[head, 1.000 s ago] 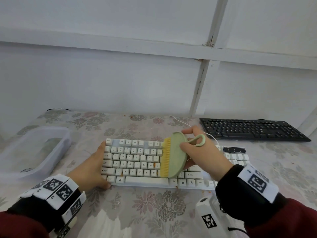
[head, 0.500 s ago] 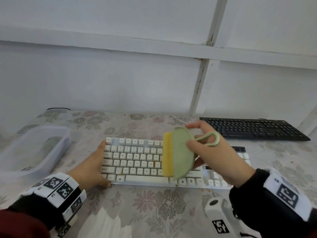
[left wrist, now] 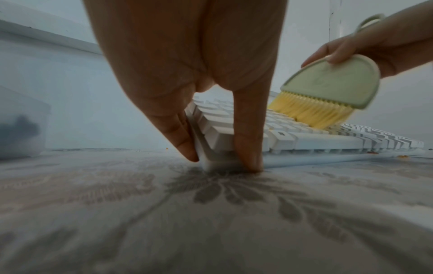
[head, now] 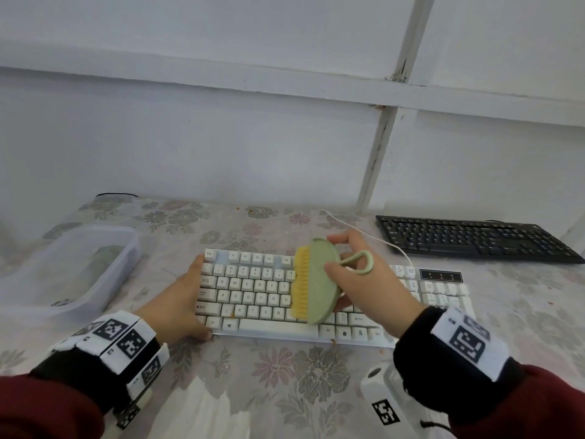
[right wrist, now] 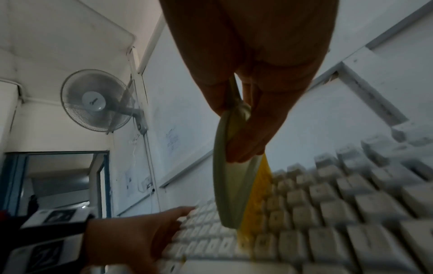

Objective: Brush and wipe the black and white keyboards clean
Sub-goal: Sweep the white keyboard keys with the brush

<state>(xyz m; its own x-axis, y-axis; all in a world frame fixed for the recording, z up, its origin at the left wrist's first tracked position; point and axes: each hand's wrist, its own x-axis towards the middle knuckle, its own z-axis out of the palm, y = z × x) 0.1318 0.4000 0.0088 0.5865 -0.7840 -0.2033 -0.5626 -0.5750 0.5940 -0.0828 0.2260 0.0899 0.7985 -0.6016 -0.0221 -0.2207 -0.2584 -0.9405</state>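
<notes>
The white keyboard (head: 253, 296) lies on the flowered tablecloth in front of me, with orange crumbs (head: 234, 315) among its lower keys. My left hand (head: 190, 296) grips its left end, thumb on the front edge and fingers along the side; the left wrist view shows the left hand (left wrist: 221, 162) pinching that corner. My right hand (head: 332, 253) holds a pale green brush (head: 319, 286) on edge. Its yellow bristles (left wrist: 309, 109) touch the middle keys. The black keyboard (head: 468, 239) sits at the back right, untouched.
A clear plastic tub (head: 63, 270) stands to the left of the white keyboard. A white cable (head: 389, 245) runs between the two keyboards. A white device with a black marker (head: 386, 397) lies near the table's front edge under my right wrist. The wall is close behind.
My right hand swung the brush a little to the right and up, then brought it back left onto the middle keys. The left hand kept its hold on the keyboard's end.
</notes>
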